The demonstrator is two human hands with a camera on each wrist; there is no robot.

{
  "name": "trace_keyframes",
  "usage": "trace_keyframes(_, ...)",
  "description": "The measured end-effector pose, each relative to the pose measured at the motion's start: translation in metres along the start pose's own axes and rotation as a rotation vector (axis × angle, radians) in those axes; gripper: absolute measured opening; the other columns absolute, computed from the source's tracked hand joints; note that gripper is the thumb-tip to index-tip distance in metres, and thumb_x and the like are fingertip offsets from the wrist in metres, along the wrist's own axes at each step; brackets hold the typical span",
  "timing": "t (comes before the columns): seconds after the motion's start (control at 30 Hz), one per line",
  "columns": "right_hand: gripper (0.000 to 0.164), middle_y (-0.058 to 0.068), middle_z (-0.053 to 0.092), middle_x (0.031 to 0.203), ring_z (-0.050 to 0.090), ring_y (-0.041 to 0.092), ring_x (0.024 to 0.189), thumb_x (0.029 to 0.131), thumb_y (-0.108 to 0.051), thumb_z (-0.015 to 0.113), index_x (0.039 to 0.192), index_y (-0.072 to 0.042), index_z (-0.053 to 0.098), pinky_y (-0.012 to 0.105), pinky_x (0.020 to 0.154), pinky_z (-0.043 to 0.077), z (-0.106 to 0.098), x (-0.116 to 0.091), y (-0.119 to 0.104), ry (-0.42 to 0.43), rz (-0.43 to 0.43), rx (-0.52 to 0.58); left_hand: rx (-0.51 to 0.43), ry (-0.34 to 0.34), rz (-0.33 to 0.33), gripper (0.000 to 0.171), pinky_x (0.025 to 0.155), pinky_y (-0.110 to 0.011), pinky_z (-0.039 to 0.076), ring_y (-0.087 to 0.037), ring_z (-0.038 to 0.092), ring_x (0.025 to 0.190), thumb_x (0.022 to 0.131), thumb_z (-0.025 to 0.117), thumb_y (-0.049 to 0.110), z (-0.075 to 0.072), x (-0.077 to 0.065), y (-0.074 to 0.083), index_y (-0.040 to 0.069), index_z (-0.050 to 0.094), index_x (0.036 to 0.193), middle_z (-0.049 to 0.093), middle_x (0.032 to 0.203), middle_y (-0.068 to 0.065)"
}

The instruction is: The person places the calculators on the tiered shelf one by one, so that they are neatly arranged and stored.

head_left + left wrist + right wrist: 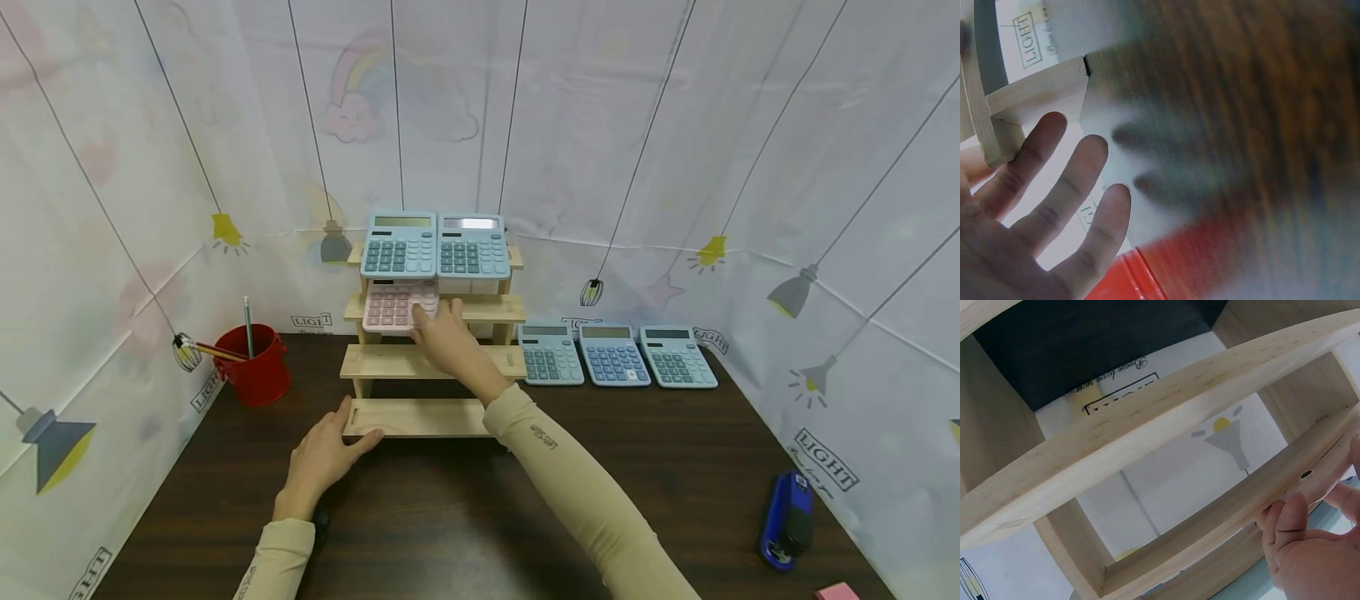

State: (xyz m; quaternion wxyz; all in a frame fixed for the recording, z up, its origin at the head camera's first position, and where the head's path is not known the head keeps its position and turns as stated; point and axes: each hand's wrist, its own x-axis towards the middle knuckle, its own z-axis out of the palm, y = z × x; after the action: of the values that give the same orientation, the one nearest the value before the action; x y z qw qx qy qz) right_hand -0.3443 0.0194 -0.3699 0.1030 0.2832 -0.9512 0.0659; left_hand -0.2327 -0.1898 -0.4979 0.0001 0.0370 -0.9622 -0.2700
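A wooden four-tier stand (420, 417) is at the centre of the table. My right hand (446, 337) grips a pink calculator (390, 310) by its right side, at the left of the second tier from the top. In the right wrist view, curled fingers (1291, 519) hold the calculator's edge against the plank. Two light blue calculators (398, 250) stand side by side on the top tier. My left hand (322, 454) touches the left end of the lowest tier, thumb along the front. Its other fingers (1060, 187) stretch out, spread, past the wood in the left wrist view.
Right of the stand, three bluish calculators (615, 357) lean in a row against the wall. A red bucket (258, 375) with pencils stands at the left. Near the right edge lie a blue stapler (786, 521) and a small pink block (837, 592).
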Motion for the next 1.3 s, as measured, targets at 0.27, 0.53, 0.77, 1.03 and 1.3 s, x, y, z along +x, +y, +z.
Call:
trace_keyframes(0.27, 0.046, 0.026, 0.061, 0.12, 0.045, 0.031, 0.101, 0.107, -0.034, 0.047, 0.146, -0.009, 0.048, 0.041, 0.091, 0.032, 0.001, 0.001, -0.004, 0.031, -0.023, -0.054, 0.002, 0.0, -0.006, 0.103, 0.095, -0.064, 0.048, -0.043, 0.057, 0.125, 0.086, 0.055, 0.077, 0.001, 0.001, 0.001, 0.011, 0.026, 0.16, 0.051, 0.147, -0.024)
trace_keyframes(0.53, 0.044, 0.024, 0.062, 0.116, 0.045, 0.031, 0.098, 0.106, -0.035, 0.048, 0.143, -0.011, 0.049, 0.039, 0.087, 0.03, 0.002, -0.001, -0.002, 0.063, -0.03, -0.048, 0.003, 0.005, 0.005, 0.103, 0.092, -0.064, 0.049, -0.044, 0.058, 0.124, 0.086, 0.055, 0.077, 0.0, 0.001, 0.0, 0.01, 0.026, 0.16, 0.052, 0.145, -0.024)
trace_keyframes(0.77, 0.046, 0.028, 0.058, 0.128, 0.042, 0.034, 0.105, 0.106, -0.036, 0.048, 0.146, -0.015, 0.045, 0.041, 0.086, 0.034, 0.001, -0.01, 0.005, 0.048, 0.01, 0.03, 0.004, -0.001, 0.002, 0.105, 0.093, -0.065, 0.049, -0.044, 0.058, 0.123, 0.086, 0.054, 0.079, 0.001, 0.001, -0.001, 0.01, 0.025, 0.16, 0.052, 0.146, -0.025)
trace_keyframes(1.03, 0.05, 0.025, 0.053, 0.135, 0.044, 0.038, 0.114, 0.103, -0.032, 0.057, 0.149, -0.013, 0.046, 0.048, 0.091, 0.046, -0.004, -0.044, 0.03, 0.093, 0.032, 0.064, -0.003, -0.007, -0.012, 0.105, 0.098, -0.068, 0.045, -0.045, 0.054, 0.128, 0.086, 0.056, 0.077, 0.001, 0.0, 0.002, 0.009, 0.024, 0.16, 0.047, 0.15, -0.026)
trace_keyframes(1.3, 0.053, 0.025, 0.046, 0.146, 0.044, 0.042, 0.126, 0.104, -0.03, 0.056, 0.15, -0.008, 0.044, 0.055, 0.098, 0.044, -0.007, -0.08, 0.063, 0.126, 0.098, 0.189, 0.004, -0.025, -0.015, 0.108, 0.097, -0.068, 0.046, -0.046, 0.055, 0.126, 0.085, 0.054, 0.079, 0.001, 0.0, 0.002, 0.009, 0.022, 0.161, 0.046, 0.15, -0.028)
